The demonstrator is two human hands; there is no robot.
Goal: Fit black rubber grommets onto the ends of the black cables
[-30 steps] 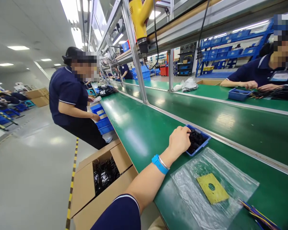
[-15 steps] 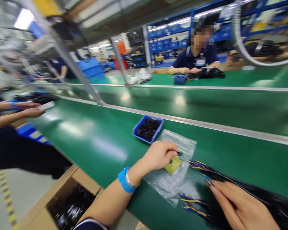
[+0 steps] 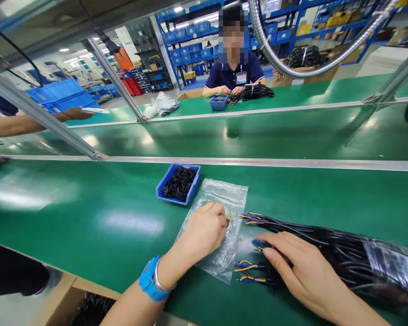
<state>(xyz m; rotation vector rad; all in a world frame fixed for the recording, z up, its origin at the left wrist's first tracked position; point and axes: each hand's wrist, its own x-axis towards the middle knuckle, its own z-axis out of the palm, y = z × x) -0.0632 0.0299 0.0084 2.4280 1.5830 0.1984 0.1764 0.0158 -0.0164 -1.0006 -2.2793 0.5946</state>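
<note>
My left hand, with a blue wristband, is closed above a clear plastic bag lying on the green bench. A small dark and yellowish bit shows at its fingertips; the fingers hide the rest. My right hand curls its thumb and forefinger around the end of a black cable, whose blue and yellow wire ends stick out between them. Beneath and beside that hand lies a bundle of black cables, partly in clear wrap. More bared wire ends spread out near the bag.
A blue tray of small black parts stands left of the bag. Across the metal rail, a person works at another bench with a small blue bin. Bottom left is a cardboard box. A flexible metal conduit hangs overhead.
The view has turned right. My left hand has rolled over, hiding most of the yellow piece and the black part seen at its fingertips before. My right hand stays at the wire ends.
</note>
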